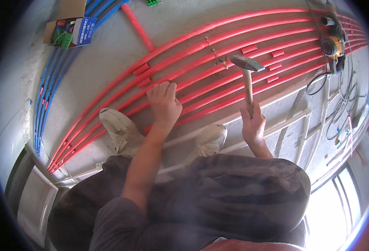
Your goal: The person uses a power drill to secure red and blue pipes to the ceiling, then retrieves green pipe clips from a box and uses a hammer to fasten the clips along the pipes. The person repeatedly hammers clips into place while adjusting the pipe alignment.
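My right hand [254,124] is wrapped round the wooden handle of a hammer [248,83], its metal head raised above the red pipes. My left hand [165,104] is closed with its fingers curled, over the lower red pipes; whatever it may hold is hidden. Long red pipes [218,51] run side by side along the floor in a curve. Short cut pieces of red pipe [277,53] lie among them. Beyond the hammer head, small brass-coloured fasteners [214,52] sit in a row between the pipes.
An orange and black power tool [332,46] lies at the right, with a dark cable [346,100] coiled near it. At far left stands an open cardboard box [69,33] with green pieces, beside blue pipes [53,83]. White pipes [276,127] cross the floor near my shoes [119,129].
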A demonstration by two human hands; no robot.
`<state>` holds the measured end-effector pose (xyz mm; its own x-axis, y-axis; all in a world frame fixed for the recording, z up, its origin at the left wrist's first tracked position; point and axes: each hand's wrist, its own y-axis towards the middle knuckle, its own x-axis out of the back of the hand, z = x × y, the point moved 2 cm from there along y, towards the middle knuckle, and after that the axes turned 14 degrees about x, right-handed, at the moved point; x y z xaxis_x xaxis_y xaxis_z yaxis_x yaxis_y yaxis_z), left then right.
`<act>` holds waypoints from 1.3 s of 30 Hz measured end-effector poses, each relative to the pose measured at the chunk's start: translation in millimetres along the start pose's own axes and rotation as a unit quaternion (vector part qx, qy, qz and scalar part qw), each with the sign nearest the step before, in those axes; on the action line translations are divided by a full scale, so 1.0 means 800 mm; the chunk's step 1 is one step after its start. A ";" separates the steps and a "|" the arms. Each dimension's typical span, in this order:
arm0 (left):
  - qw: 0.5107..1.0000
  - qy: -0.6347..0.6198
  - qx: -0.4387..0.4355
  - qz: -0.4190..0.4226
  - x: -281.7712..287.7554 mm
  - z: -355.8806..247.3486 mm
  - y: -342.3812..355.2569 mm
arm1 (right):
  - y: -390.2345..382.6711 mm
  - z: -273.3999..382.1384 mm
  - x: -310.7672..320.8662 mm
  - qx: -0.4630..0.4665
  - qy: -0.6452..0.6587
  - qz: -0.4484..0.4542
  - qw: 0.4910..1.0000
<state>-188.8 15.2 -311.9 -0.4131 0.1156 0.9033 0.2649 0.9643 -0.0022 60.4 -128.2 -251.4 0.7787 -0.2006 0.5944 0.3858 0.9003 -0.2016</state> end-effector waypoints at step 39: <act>0.997 -0.046 -0.053 0.021 -0.065 -0.093 0.043 | -0.051 -0.018 -0.009 -0.014 -0.027 0.046 0.998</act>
<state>-93.4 24.8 -326.7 -0.4772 0.1821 0.8597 0.3731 0.9277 0.0107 46.3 -168.8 -259.1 0.7836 -0.0957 0.6138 0.3282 0.9027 -0.2783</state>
